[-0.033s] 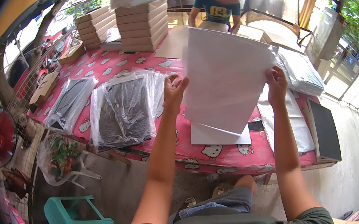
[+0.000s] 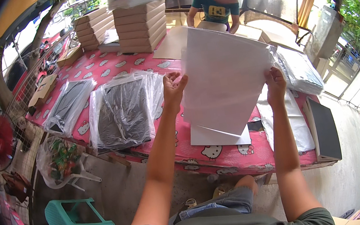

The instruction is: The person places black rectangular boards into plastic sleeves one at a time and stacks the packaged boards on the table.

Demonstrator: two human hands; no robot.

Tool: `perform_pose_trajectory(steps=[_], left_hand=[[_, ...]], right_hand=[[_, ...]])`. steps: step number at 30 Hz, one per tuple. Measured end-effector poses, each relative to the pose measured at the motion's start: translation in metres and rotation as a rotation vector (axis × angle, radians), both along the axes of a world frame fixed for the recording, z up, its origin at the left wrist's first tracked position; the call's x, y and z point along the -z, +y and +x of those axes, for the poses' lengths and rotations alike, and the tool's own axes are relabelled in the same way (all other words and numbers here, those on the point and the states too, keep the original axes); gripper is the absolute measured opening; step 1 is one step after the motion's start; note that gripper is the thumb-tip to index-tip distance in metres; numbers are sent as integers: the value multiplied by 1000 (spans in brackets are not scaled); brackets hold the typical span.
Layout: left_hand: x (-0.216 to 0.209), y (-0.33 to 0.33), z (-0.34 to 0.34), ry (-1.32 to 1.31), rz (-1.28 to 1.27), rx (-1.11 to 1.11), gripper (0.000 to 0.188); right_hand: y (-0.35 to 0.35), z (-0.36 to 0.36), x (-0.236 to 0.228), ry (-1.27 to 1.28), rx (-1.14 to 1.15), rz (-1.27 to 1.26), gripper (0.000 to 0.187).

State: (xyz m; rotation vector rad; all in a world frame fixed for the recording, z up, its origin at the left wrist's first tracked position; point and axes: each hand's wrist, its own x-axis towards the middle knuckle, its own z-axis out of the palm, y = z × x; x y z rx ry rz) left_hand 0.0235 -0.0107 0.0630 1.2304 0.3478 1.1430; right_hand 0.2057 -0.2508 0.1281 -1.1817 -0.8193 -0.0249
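Raised above the table in front of me is a large white sheet (image 2: 228,77), tilted with its lower edge toward me. My left hand (image 2: 175,90) is closed at the sheet's left edge, thumb against it and fingers curled. On the opposite side my right hand (image 2: 275,83) pinches the right edge. Beneath the raised sheet, another white sheet (image 2: 212,139) lies on the pink patterned tablecloth (image 2: 179,156). A pile of white plastic sleeves (image 2: 291,126) is near my right forearm. Left of my left hand lie dark flat panels in clear plastic (image 2: 121,109).
Another plastic-wrapped dark panel (image 2: 69,105) lies farther left. Stacked brown boxes (image 2: 140,30) stand at the back, and wrapped packs (image 2: 302,71) lie at the right. A dark-faced box (image 2: 324,128) marks the right corner. A person (image 2: 215,7) sits across. A green stool (image 2: 73,221) stands lower left.
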Motion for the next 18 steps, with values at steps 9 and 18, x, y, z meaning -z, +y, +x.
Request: perform_pose_trajectory(steps=[9, 18], left_hand=[[86, -16, -30, 59, -88, 275, 20], [106, -94, -147, 397, -356, 325, 61]], right_hand=[[-29, -39, 91, 257, 35, -27, 30], [-79, -115, 132, 639, 23, -415, 25]])
